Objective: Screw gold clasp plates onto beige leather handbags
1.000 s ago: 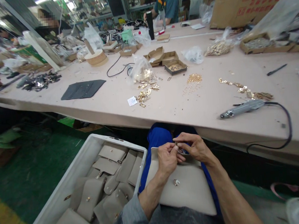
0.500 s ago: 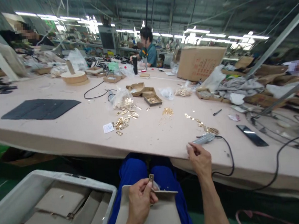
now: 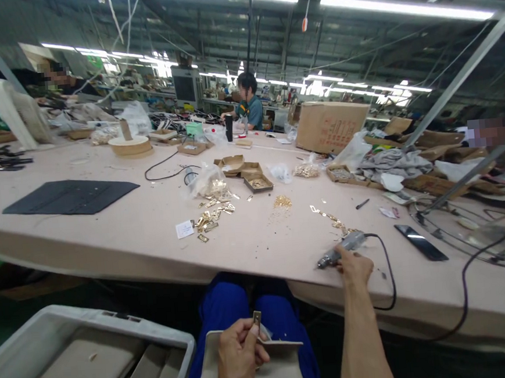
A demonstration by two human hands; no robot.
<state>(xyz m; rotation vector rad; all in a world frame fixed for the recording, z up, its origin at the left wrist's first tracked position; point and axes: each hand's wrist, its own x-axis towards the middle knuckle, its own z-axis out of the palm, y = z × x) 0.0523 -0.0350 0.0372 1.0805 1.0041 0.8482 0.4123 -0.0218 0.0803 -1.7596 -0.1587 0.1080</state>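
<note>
My left hand (image 3: 238,356) is closed in a pinch over my lap, with a small gold metal plate (image 3: 257,318) upright between thumb and fingers. Against that hand lies a beige bag piece (image 3: 282,373) with a folded edge, resting on my blue-trousered legs; the lower fingers are partly hidden by it. At the table's front edge my right hand (image 3: 355,267) has its fingers closed around the side of a grey electric screwdriver (image 3: 348,243). The tool's metal tip points left and its black cord runs off its rear end.
Gold metal plates (image 3: 213,216) lie left of a heap of tiny gold parts (image 3: 282,202). Farther right are a phone (image 3: 420,242) and a pen (image 3: 362,203). A grey crate (image 3: 114,319) of beige pieces stands at lower left. A co-worker (image 3: 253,110) sits across the table.
My right hand has shifted right along the screwdriver and closed on its body, uncovering the tip. My left hand keeps its pinch on the metal plate. The view has tilted up slightly.
</note>
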